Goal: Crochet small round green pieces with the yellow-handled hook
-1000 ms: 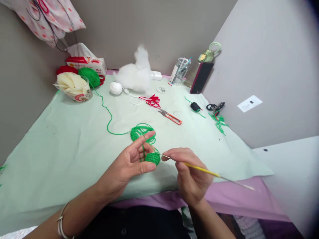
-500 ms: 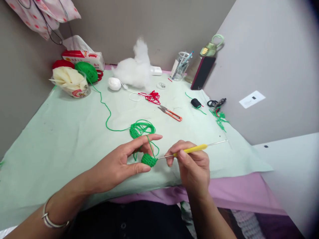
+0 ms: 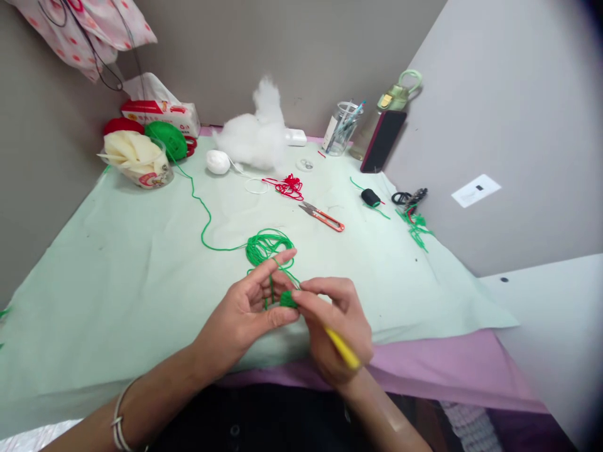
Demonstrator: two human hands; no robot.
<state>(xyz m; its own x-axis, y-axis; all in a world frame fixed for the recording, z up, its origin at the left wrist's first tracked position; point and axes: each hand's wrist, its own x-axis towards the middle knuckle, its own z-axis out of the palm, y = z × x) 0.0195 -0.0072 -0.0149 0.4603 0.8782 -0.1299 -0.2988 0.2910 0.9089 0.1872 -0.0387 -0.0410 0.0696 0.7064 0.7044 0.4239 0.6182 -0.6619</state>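
Between my two hands is a small green crochet piece (image 3: 287, 299), partly covered by fingers. My left hand (image 3: 254, 298) pinches it with thumb and fingers, and green yarn runs over the raised index finger. My right hand (image 3: 336, 323) is closed around a crochet hook with a yellow handle (image 3: 346, 351), its fingertips touching the piece's right side. The hook's metal tip is hidden behind the fingers. Just beyond my hands lies a loose coil of green yarn (image 3: 264, 248), with a strand leading back to a green yarn ball (image 3: 167, 139).
Orange thread snips (image 3: 325, 218) and tangled red yarn (image 3: 288, 186) lie mid-table. Behind them are white stuffing (image 3: 252, 138) and a white yarn ball (image 3: 217, 162). A tub (image 3: 151, 172) stands left; a pen jar (image 3: 340, 135), a phone (image 3: 384, 141) and a bottle (image 3: 396, 97) stand right.
My right hand has moved left against the crochet piece, and the hook's handle has swung from pointing right to pointing down toward me. My left hand has shifted slightly right.
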